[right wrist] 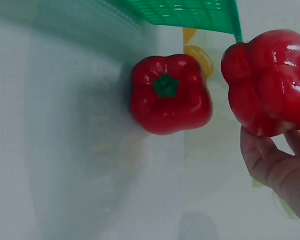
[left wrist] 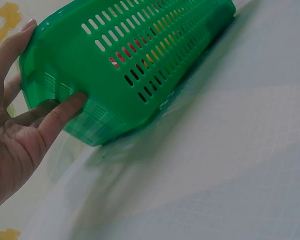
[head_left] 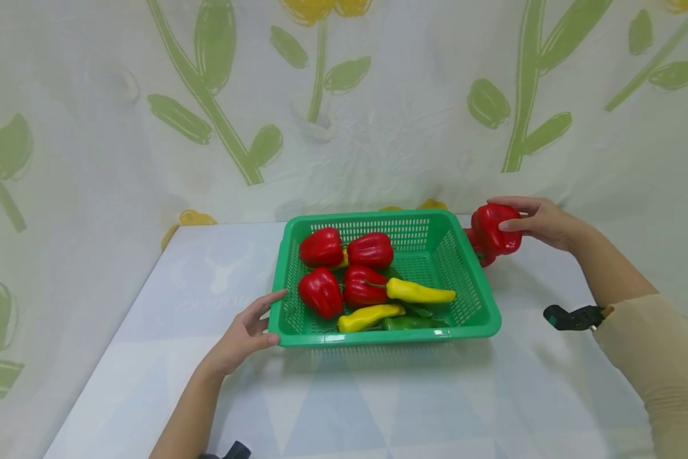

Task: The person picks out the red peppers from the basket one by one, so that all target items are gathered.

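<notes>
A green plastic basket (head_left: 389, 339) stands on the table with several red bell peppers (head_left: 322, 293) inside, along with yellow peppers (head_left: 421, 292) and green peppers (head_left: 412, 322). At its left end my left hand (head_left: 243, 338) touches the rim and outer wall with spread, fairly straight fingers; the left wrist view shows its fingertips against the basket wall (left wrist: 65, 55). Past the right rim, my right hand (head_left: 544, 220) holds a red bell pepper (right wrist: 272, 82) between thumb and fingers, above the table. Below that one, another red bell pepper (right wrist: 170, 107) rests on the table beside the basket, mostly hidden in the head view.
The white table (head_left: 206, 280) has pale blue triangles toward the front. Behind it hangs a pale sheet (head_left: 412, 140) printed with green leaves and yellow flowers. A black device (head_left: 573, 317) is strapped at the right wrist.
</notes>
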Action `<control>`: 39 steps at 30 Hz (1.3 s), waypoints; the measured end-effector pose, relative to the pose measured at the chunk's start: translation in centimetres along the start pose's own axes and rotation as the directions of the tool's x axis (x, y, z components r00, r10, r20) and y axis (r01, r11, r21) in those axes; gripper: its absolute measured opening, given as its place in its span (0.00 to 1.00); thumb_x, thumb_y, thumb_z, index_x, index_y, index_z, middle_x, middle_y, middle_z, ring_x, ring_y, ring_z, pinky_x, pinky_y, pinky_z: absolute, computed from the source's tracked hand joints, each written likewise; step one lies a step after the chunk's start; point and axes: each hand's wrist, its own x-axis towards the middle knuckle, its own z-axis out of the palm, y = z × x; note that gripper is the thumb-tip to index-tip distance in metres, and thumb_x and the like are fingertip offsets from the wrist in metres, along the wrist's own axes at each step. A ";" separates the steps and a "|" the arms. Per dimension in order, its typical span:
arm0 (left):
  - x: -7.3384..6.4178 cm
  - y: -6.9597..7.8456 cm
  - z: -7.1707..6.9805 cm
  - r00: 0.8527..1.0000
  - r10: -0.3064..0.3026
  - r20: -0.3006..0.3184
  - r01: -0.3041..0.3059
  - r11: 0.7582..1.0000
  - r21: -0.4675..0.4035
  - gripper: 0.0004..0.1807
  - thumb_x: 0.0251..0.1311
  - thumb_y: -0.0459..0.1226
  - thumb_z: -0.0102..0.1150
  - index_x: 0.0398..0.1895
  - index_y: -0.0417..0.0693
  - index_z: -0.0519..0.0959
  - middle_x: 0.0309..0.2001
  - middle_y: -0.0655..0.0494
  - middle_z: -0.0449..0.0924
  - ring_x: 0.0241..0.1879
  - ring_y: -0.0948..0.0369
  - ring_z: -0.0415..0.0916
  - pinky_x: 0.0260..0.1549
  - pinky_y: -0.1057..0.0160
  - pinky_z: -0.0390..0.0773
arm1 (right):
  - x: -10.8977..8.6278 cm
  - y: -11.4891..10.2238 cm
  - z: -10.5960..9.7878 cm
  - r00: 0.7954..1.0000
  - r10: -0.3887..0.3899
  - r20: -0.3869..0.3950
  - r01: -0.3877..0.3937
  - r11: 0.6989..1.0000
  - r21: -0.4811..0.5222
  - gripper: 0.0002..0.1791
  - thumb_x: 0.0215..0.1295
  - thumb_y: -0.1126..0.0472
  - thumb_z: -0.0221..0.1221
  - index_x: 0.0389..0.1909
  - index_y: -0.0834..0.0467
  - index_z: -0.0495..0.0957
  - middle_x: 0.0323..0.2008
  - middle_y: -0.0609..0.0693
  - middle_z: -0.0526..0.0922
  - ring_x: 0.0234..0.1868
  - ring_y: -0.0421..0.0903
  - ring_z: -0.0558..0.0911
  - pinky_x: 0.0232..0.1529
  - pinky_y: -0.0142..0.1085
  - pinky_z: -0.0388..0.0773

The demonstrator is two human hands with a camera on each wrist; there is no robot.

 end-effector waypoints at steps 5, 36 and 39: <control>0.0 -0.2 0.0 1.000 -0.006 -0.003 0.006 1.000 0.000 0.40 0.58 0.35 0.62 0.71 0.41 0.54 0.71 0.36 0.45 0.61 0.47 0.66 0.47 0.62 0.79 | -0.1 1.1 -0.9 0.999 0.025 -0.028 -0.027 0.998 -0.059 0.34 0.61 0.64 0.60 0.67 0.49 0.61 0.52 0.37 0.68 0.53 0.42 0.69 0.42 0.36 0.81; 0.1 -0.4 -0.4 1.000 0.025 0.019 -0.025 1.000 -0.019 0.39 0.59 0.32 0.60 0.71 0.41 0.54 0.71 0.37 0.45 0.57 0.62 0.71 0.47 0.62 0.79 | 1.7 7.2 -2.5 0.986 0.159 -0.045 -0.162 0.985 -0.066 0.38 0.64 0.57 0.59 0.72 0.52 0.53 0.64 0.56 0.56 0.59 0.49 0.60 0.45 0.36 0.79; -0.1 -0.4 -0.5 0.999 0.032 0.021 -0.031 0.999 -0.022 0.39 0.59 0.31 0.60 0.71 0.40 0.53 0.71 0.38 0.46 0.57 0.62 0.71 0.47 0.62 0.79 | 2.1 7.9 -2.3 0.985 0.168 -0.029 -0.170 0.983 -0.069 0.39 0.65 0.56 0.59 0.73 0.55 0.51 0.67 0.60 0.53 0.60 0.51 0.59 0.45 0.35 0.79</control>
